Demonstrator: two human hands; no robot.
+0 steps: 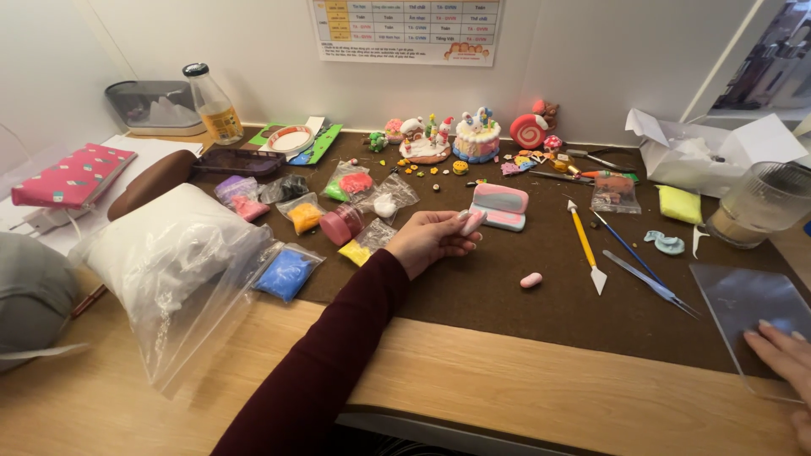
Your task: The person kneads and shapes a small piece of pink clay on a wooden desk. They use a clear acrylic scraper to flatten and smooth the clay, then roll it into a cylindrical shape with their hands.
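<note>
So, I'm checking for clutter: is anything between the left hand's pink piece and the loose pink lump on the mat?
Nothing visible. The left hand pinches a pink piece; bare mat runs from it to the pink lump. The clay block sits behind.

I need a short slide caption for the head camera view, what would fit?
Left hand pinches a pink clay piece over a brown mat; right hand rests on a clear plastic sheet.

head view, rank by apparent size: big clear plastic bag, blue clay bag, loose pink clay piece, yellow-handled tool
1. big clear plastic bag, far the largest, though also nearest the camera.
2. blue clay bag.
3. yellow-handled tool: longer than the blue bag but much thinner, so this order is unsure.
4. loose pink clay piece, smallest.
</note>
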